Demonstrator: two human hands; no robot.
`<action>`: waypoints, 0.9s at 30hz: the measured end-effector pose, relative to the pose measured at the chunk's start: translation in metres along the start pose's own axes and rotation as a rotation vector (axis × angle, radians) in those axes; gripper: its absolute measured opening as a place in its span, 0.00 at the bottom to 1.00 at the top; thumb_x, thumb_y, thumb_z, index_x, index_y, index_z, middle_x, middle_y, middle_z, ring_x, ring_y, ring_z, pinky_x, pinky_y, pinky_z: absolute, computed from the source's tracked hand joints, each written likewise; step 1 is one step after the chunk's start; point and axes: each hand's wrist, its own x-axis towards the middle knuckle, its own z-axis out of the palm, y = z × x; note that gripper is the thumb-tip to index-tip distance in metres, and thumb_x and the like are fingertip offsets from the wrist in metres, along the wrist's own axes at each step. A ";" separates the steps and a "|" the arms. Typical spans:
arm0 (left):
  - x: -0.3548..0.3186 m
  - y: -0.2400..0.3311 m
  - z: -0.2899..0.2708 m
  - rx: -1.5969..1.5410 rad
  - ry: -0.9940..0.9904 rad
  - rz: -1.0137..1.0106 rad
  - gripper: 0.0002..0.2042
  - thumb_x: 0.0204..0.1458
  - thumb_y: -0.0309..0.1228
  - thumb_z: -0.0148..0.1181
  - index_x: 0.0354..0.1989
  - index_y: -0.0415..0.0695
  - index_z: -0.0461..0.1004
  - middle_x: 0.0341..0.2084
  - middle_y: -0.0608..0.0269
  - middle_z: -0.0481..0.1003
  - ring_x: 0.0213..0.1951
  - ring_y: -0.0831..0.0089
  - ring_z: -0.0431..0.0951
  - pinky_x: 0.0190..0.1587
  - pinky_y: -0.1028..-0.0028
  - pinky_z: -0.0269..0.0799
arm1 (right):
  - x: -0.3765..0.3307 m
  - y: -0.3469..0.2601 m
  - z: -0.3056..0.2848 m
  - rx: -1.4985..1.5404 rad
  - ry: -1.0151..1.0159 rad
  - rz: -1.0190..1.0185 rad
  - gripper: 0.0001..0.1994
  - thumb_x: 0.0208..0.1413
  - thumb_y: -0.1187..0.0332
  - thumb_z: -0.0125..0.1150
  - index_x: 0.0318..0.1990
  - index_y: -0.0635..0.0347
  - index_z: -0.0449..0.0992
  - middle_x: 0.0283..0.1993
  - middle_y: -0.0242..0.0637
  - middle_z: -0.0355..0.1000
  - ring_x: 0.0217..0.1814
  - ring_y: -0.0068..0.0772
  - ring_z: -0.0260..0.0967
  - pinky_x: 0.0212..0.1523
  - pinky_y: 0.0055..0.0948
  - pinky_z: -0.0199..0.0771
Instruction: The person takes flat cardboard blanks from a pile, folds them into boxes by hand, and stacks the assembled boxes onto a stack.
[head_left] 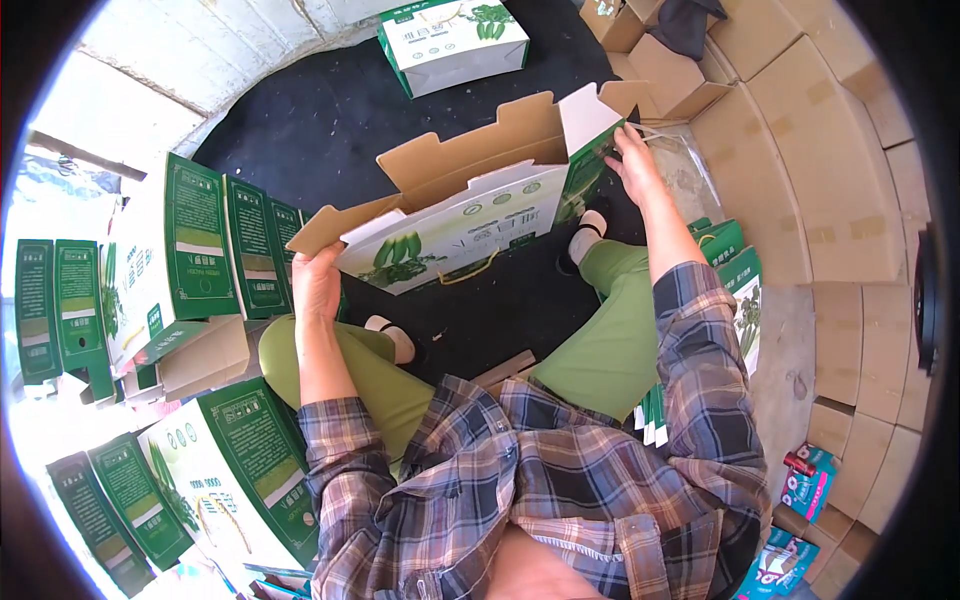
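Between my hands is a white and green cardboard gift box (pixel 480 222), upside down to me, with green vegetables printed on its front and a yellow cord handle. Its brown inner flaps (pixel 478 150) stand up along the open edge. My left hand (pixel 318 280) grips the left end, thumb on the flap and fingers wrapped round the side. At the right end, my right hand (pixel 632 165) is closed on the green side panel near a raised white flap (pixel 588 118). The box hangs tilted above the dark mat, in front of my knees.
A finished white and green box (pixel 458 52) stands on the black mat (pixel 290 130) ahead. Several similar boxes (pixel 200 235) are stacked at my left. Brown cartons (pixel 830 150) form a wall at my right, with flattened green boxes (pixel 735 275) beside my right leg.
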 end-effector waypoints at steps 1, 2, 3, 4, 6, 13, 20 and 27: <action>0.001 -0.004 -0.003 0.028 0.024 -0.008 0.14 0.43 0.19 0.59 0.41 0.41 0.76 0.38 0.65 0.76 0.44 0.74 0.73 0.53 0.71 0.61 | 0.001 0.002 0.001 -0.018 -0.007 0.011 0.24 0.63 0.58 0.42 0.65 0.51 0.54 0.66 0.35 0.55 0.67 0.35 0.48 0.62 0.47 0.51; 0.001 -0.008 -0.005 0.055 0.048 -0.017 0.15 0.43 0.18 0.59 0.43 0.40 0.75 0.38 0.64 0.76 0.44 0.73 0.73 0.52 0.72 0.62 | 0.002 0.004 0.002 -0.017 -0.009 0.012 0.24 0.63 0.58 0.42 0.65 0.51 0.54 0.66 0.35 0.55 0.67 0.35 0.48 0.62 0.47 0.51; 0.001 -0.013 -0.004 0.057 0.048 -0.020 0.15 0.43 0.18 0.59 0.43 0.40 0.75 0.38 0.64 0.76 0.44 0.73 0.73 0.52 0.72 0.62 | 0.003 0.008 0.002 -0.050 -0.033 0.034 0.24 0.63 0.59 0.41 0.66 0.50 0.53 0.65 0.36 0.55 0.67 0.36 0.49 0.61 0.48 0.52; 0.001 -0.019 -0.001 0.104 0.091 -0.024 0.17 0.43 0.18 0.59 0.44 0.39 0.74 0.39 0.63 0.76 0.44 0.73 0.73 0.52 0.73 0.64 | 0.004 0.011 0.002 -0.084 -0.056 0.056 0.24 0.63 0.59 0.41 0.66 0.50 0.53 0.65 0.36 0.55 0.67 0.36 0.50 0.60 0.49 0.53; -0.002 -0.032 0.002 0.214 0.127 -0.072 0.19 0.43 0.18 0.59 0.48 0.36 0.71 0.41 0.61 0.75 0.44 0.71 0.74 0.50 0.73 0.66 | 0.002 0.016 0.002 -0.181 -0.076 0.110 0.25 0.63 0.58 0.41 0.67 0.50 0.52 0.66 0.37 0.55 0.67 0.40 0.50 0.58 0.53 0.56; -0.018 -0.032 0.017 0.532 0.081 -0.057 0.15 0.46 0.20 0.57 0.44 0.39 0.73 0.37 0.65 0.75 0.40 0.76 0.73 0.46 0.76 0.65 | -0.033 -0.009 0.023 -0.260 -0.077 0.105 0.42 0.54 0.40 0.50 0.69 0.45 0.38 0.68 0.42 0.49 0.71 0.47 0.42 0.55 0.59 0.58; -0.016 -0.032 0.012 0.741 -0.014 0.030 0.15 0.46 0.23 0.60 0.45 0.41 0.74 0.37 0.66 0.75 0.41 0.79 0.72 0.46 0.77 0.66 | -0.045 0.014 0.039 -0.804 -0.019 -0.413 0.54 0.41 0.49 0.70 0.68 0.62 0.39 0.70 0.55 0.40 0.70 0.50 0.46 0.66 0.35 0.49; -0.021 -0.025 0.022 0.523 0.143 0.109 0.15 0.48 0.22 0.57 0.46 0.36 0.72 0.40 0.60 0.75 0.43 0.73 0.73 0.46 0.74 0.68 | -0.037 0.007 0.026 -0.447 0.007 -0.433 0.33 0.42 0.81 0.48 0.62 0.60 0.56 0.63 0.47 0.59 0.64 0.40 0.58 0.62 0.29 0.55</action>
